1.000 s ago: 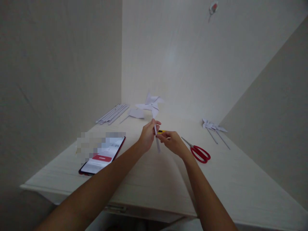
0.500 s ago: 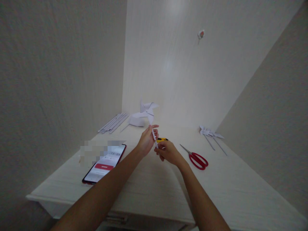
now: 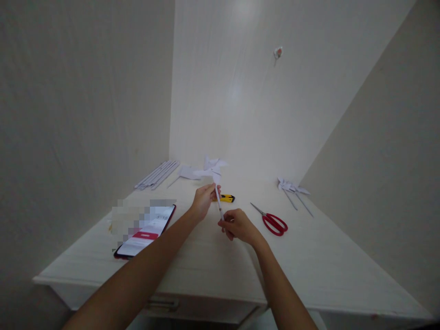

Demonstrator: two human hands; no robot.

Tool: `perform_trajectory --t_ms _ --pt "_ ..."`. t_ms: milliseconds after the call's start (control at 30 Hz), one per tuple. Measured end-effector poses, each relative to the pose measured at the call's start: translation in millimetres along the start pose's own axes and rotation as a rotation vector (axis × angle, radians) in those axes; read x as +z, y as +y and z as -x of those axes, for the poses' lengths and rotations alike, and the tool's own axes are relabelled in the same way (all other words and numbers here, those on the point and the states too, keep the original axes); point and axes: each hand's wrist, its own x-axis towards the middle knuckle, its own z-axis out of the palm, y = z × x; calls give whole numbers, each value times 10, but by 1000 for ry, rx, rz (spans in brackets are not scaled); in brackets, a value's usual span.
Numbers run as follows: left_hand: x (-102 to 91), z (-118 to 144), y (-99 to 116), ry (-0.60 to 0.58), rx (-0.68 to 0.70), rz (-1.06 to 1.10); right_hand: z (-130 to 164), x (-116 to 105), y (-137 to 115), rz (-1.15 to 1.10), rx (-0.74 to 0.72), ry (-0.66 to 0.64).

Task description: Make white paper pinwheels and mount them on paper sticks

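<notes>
Above table [image 3: 206, 266], both hands' fingers pinch pinwheel [image 3: 213, 176] stick; head up, away.

Pale desk [image 3: 309, 270], dim corner walls [image 3: 85, 91]

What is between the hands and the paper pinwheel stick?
Nothing visible. The left hand already pinches the pinwheel stick near its top, and the right hand grips the stick's lower end. The yellow cutter lies on the table behind them, apart.
</notes>
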Motion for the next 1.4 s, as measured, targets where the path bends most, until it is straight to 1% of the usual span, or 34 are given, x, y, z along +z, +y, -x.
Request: perform_trajectory --t_ms 100,200,267,367,467,567,633,800,933,1067,1267,1400 --pt "47 78 -60 -20 25 -159 154 100 -5 -3 28 57" --pt "110 185 -108 -73 42 -296 301 235 6 9 62 126" --pt "153 253 -139 -118 30 -367 386 329 29 33 65 224" --pt "196 324 -197 -195 -4 -423 489 433 61 56 68 367" --pt "199 349 -259 -238 -91 -416 556 464 65 81 103 441" --pt "174 351 -294 -240 -185 -397 581 442 54 107 124 449" --pt "157 352 -298 -250 -203 -405 582 424 53 110 136 433" --pt "147 366 -279 -270 -180 -445 583 420 63 113 103 428" --pt "159 380 -259 -257 -172 -440 595 431 56 100 113 440" --pt "168 395 -242 -266 -135 -415 601 435 49 99 116 447" --pt "169 406 -237 -278 -157 -332 596 443 77 81 108 455" --pt "163 396 -251 -285 -139 -302 598 445 94 78 94 476"
